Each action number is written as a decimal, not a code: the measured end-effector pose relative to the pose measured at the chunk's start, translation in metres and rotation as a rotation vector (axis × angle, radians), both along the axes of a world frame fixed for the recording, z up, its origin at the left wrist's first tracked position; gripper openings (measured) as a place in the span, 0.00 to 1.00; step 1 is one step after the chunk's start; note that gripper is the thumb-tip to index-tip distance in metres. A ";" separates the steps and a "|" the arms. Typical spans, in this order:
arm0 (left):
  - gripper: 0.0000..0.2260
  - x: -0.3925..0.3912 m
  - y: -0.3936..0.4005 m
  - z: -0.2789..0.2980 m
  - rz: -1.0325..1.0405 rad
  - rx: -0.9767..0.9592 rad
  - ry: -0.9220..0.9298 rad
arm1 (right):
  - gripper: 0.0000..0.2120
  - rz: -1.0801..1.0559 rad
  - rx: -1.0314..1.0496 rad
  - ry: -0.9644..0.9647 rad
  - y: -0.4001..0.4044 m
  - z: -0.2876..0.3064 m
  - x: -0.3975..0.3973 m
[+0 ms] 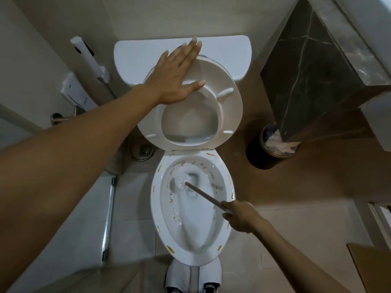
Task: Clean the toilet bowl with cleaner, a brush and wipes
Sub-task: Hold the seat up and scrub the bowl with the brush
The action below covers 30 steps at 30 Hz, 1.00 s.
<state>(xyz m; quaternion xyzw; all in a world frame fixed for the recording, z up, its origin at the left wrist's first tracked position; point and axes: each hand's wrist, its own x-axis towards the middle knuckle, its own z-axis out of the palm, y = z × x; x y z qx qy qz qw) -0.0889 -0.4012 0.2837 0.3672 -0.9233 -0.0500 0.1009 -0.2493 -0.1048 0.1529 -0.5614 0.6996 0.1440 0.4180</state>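
White bristles of the brush (183,180) are sitting deep in the toilet bowl (191,246), near its far end; the right hand (240,216) is clenching the brown handle. The left hand (176,76), fingers spread flat, is pressing the raised seat (229,106) against the tank (135,53).

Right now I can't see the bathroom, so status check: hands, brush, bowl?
Left hand flat on raised seat. Right hand grips brush, head in bowl. Yellow streaks on rim. Nothing blocking.
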 end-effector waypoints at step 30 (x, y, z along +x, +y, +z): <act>0.37 -0.008 0.003 -0.020 0.123 -0.152 0.045 | 0.20 -0.153 -0.091 -0.100 0.001 -0.114 0.031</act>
